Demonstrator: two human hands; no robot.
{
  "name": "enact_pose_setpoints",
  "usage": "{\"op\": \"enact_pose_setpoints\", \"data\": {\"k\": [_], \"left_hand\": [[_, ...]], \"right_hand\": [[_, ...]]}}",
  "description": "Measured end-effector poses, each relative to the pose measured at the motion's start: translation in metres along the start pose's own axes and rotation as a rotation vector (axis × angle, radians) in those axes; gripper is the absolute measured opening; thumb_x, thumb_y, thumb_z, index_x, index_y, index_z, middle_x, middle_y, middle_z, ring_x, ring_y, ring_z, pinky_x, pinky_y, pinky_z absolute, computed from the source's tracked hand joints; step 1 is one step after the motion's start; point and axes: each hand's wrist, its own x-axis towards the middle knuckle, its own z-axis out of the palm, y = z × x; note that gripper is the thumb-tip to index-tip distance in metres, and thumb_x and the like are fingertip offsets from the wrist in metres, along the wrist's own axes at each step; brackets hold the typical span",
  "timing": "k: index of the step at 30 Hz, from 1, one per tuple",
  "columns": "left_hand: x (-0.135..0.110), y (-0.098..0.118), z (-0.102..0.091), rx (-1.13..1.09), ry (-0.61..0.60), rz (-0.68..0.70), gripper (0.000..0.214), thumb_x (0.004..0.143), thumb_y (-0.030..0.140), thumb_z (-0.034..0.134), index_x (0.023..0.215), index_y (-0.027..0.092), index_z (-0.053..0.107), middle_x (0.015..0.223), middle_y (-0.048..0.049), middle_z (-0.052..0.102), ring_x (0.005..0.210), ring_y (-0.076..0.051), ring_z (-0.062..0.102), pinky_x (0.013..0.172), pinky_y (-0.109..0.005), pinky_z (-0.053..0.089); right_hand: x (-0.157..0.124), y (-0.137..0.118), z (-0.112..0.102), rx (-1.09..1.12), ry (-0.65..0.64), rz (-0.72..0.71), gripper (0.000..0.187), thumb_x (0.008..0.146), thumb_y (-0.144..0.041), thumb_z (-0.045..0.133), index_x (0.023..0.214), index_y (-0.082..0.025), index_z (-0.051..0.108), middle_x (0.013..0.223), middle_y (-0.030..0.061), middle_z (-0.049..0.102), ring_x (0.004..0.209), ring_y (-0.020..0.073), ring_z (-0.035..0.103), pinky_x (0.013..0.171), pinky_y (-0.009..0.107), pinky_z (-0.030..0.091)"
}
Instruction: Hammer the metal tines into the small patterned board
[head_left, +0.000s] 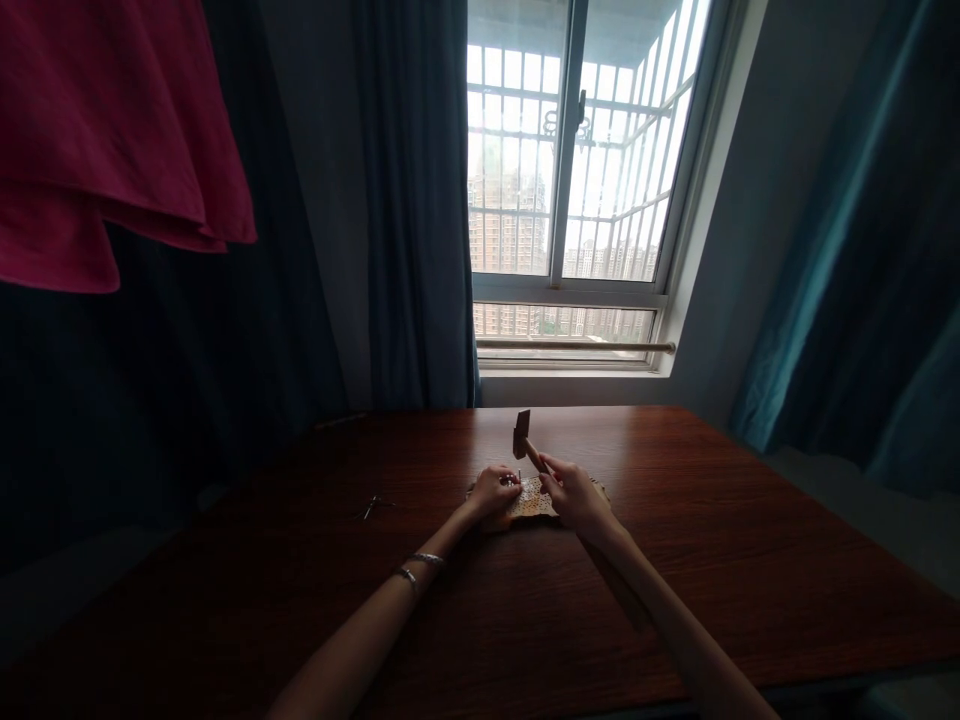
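Note:
My right hand (pixel 576 495) is wrapped round the wooden handle of a hammer (pixel 522 434), whose dark head is raised above the table. My left hand (pixel 495 490) rests at the left part of a light brown, speckled board (pixel 534 500) with ragged edges. Its fingers pinch a thin nail (pixel 519 477) that stands roughly upright over the board. The hammer head is apart from the nail, a little above and beyond it. Part of the board is hidden behind both hands.
Several loose nails (pixel 371 506) lie to the left on the dark red-brown wooden table (pixel 712 540). Behind the table are a barred window (pixel 570 180) and a blue curtain (pixel 416 200). A pink cloth (pixel 120 130) hangs at the upper left.

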Motion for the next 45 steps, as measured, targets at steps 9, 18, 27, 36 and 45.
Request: {"op": "enact_pose_setpoints", "data": {"k": [9,18,27,36,45], "left_hand": [[-0.001,0.003,-0.002,-0.014,-0.001,0.015,0.019,0.069,0.033,0.062,0.072,0.016,0.070,0.079,-0.0027,0.067,0.071,-0.016,0.059,0.067,-0.024,0.042],[0.000,0.000,-0.001,-0.018,-0.002,-0.003,0.019,0.068,0.034,0.063,0.073,0.016,0.070,0.081,-0.0026,0.067,0.072,-0.016,0.059,0.067,-0.024,0.043],[0.000,0.001,-0.001,-0.019,0.000,-0.014,0.019,0.068,0.033,0.063,0.073,0.016,0.069,0.081,-0.0033,0.067,0.072,-0.016,0.059,0.066,-0.023,0.042],[0.000,0.004,-0.002,-0.021,-0.006,-0.019,0.017,0.068,0.031,0.063,0.073,0.016,0.070,0.081,-0.0034,0.067,0.073,-0.016,0.059,0.068,-0.024,0.043],[0.000,0.003,-0.001,-0.023,0.010,-0.035,0.017,0.067,0.032,0.064,0.072,0.017,0.069,0.081,-0.0030,0.067,0.073,-0.016,0.059,0.068,-0.024,0.043]], "right_hand": [[-0.002,0.007,0.010,0.039,0.018,-0.048,0.049,0.083,-0.016,0.043,0.131,-0.019,0.052,0.075,0.0030,0.068,0.065,0.0124,0.060,0.064,0.020,0.044],[-0.006,-0.008,0.002,-0.013,-0.029,-0.030,0.056,0.082,-0.011,0.041,0.136,-0.022,0.045,0.082,0.0027,0.070,0.075,0.0127,0.063,0.072,0.018,0.045],[-0.005,-0.010,0.004,-0.030,-0.065,-0.055,0.060,0.081,-0.007,0.040,0.138,-0.024,0.042,0.096,0.0072,0.072,0.086,0.0136,0.066,0.076,0.016,0.043],[-0.006,-0.010,0.004,-0.054,-0.051,-0.086,0.059,0.081,-0.008,0.041,0.137,-0.025,0.043,0.094,0.0060,0.072,0.083,0.0135,0.066,0.073,0.016,0.043],[-0.001,-0.003,0.007,-0.069,-0.013,-0.078,0.057,0.083,-0.010,0.041,0.138,-0.024,0.042,0.090,0.0060,0.072,0.081,0.0138,0.066,0.074,0.017,0.043]]}}
